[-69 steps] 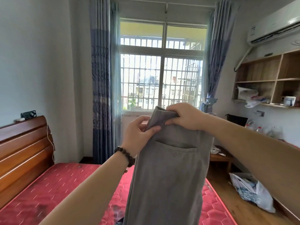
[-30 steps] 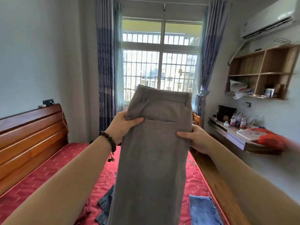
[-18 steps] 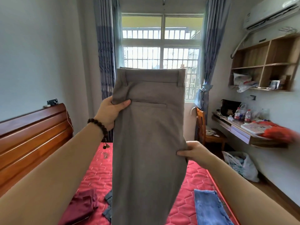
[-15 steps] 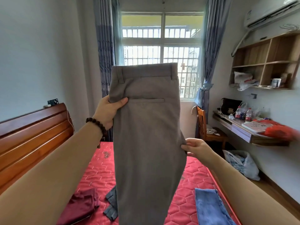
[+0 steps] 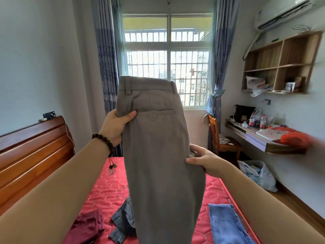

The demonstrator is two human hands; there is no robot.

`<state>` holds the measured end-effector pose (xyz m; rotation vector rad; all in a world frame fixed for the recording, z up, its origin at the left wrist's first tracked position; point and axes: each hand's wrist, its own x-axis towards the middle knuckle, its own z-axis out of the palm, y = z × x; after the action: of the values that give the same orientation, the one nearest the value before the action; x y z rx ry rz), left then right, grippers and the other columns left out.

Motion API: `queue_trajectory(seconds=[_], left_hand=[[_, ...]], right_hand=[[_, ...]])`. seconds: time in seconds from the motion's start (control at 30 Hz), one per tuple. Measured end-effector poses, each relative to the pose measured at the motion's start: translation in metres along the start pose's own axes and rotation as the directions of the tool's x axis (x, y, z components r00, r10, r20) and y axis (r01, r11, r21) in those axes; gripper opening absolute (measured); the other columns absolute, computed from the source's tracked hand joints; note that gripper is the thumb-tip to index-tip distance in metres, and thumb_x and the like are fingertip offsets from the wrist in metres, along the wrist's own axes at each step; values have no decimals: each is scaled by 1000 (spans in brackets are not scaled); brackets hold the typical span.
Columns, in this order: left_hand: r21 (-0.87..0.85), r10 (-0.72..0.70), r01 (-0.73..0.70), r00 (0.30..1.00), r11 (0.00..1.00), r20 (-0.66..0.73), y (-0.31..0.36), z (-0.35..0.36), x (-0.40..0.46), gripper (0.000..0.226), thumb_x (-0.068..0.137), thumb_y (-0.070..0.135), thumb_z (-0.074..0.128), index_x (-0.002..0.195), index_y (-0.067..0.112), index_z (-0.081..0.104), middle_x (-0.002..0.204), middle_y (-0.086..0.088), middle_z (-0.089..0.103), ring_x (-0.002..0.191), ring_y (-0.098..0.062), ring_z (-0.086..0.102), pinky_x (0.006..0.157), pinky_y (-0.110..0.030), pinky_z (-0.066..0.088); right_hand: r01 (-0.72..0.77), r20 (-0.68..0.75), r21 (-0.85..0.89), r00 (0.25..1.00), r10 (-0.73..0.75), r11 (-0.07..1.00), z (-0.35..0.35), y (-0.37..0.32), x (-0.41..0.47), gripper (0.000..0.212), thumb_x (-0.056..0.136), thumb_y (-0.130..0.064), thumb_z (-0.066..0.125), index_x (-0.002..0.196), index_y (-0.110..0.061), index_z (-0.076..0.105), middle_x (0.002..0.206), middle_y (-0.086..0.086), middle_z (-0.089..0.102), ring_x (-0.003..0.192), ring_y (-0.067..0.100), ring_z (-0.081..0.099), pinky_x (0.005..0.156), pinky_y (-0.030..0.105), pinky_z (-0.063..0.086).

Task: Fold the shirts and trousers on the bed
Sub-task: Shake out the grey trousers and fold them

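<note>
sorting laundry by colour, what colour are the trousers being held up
Grey, plain with no pattern: the trousers show best in the head view, which is the only one.

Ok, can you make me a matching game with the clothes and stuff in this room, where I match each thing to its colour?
Things:
1. trousers held up by the left hand and right hand
2. jeans on the bed
3. mattress
4. bracelet

Colours:
A. blue
B. dark brown
C. grey
D. red

Pairs: 1-C, 2-A, 3-D, 4-B
</note>
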<state>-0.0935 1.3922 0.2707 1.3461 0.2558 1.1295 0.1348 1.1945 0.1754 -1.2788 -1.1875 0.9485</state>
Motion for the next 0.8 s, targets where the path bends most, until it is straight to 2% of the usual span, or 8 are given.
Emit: queue_trajectory(seconds=[0.1, 0.2, 0.23, 0.33, 0.4, 0.53, 0.73, 0.8], left_hand=[[11, 18, -18, 1000, 1000, -4, 2, 4, 1, 16, 86, 3, 65, 101, 9, 66, 89, 1, 75, 83, -14, 70, 67, -26, 56], [30, 39, -38, 999, 999, -17, 11, -3, 3, 17, 85, 5, 67, 101, 9, 67, 92, 0, 74, 86, -15, 69, 69, -26, 57], [29, 39, -39, 999, 999, -12, 13, -3, 3, 18, 85, 5, 67, 102, 10, 67, 94, 0, 74, 87, -15, 69, 69, -26, 57], [14, 23, -24, 999, 1000, 48, 17, 5, -2, 19, 84, 7, 66, 103, 11, 67, 98, -2, 73, 88, -15, 69, 70, -27, 57], [24, 9, -11, 995, 1000, 99, 18, 15, -8, 25, 80, 11, 68, 105, 9, 66, 98, -3, 73, 88, -16, 69, 71, -28, 57], [46, -8, 2, 992, 999, 122, 22, 18, -13, 27, 76, 13, 69, 103, 8, 67, 92, -1, 74, 84, -15, 69, 70, -28, 57], [70, -6, -4, 990, 998, 142, 38, 20, -25, 21, 85, 6, 64, 105, 3, 66, 91, -2, 74, 82, -14, 70, 69, -26, 57], [64, -9, 1, 991, 998, 130, 39, 26, -29, 23, 82, 7, 66, 105, 3, 66, 94, -4, 73, 85, -15, 69, 71, -27, 57]], right_hand=[[98, -94, -83, 990, -106, 992, 8, -18, 6, 40, 74, -4, 78, 113, -8, 68, 111, 13, 70, 104, 29, 66, 84, 30, 54], [169, -202, 47, 967, -156, 984, -5, -13, 4, 58, 51, -30, 93, 104, -13, 74, 107, 15, 71, 98, 30, 68, 80, 32, 55], [161, -191, 82, 971, -143, 984, -8, -13, 3, 63, 47, -33, 95, 103, -14, 74, 108, 15, 71, 98, 30, 68, 80, 33, 55], [90, -45, 172, 996, -83, 981, -2, -31, -1, 67, 61, -30, 88, 120, -12, 63, 119, 14, 66, 107, 29, 64, 84, 34, 54], [94, -7, 209, 995, -95, 973, 10, -49, -2, 72, 59, -34, 88, 122, -13, 60, 116, 8, 68, 104, 24, 66, 82, 32, 56], [138, -146, 256, 984, -103, 957, 33, -73, -2, 42, 69, -14, 78, 108, -10, 64, 100, 7, 73, 86, 20, 70, 73, 34, 59], [242, -282, 260, 945, -166, 935, 32, -86, -20, 25, 80, 3, 65, 104, -4, 65, 97, 11, 73, 86, 24, 69, 73, 33, 59], [255, -271, 240, 944, -188, 937, 30, -96, -25, 31, 78, 2, 68, 108, -5, 64, 101, 11, 72, 90, 25, 69, 77, 35, 59]])
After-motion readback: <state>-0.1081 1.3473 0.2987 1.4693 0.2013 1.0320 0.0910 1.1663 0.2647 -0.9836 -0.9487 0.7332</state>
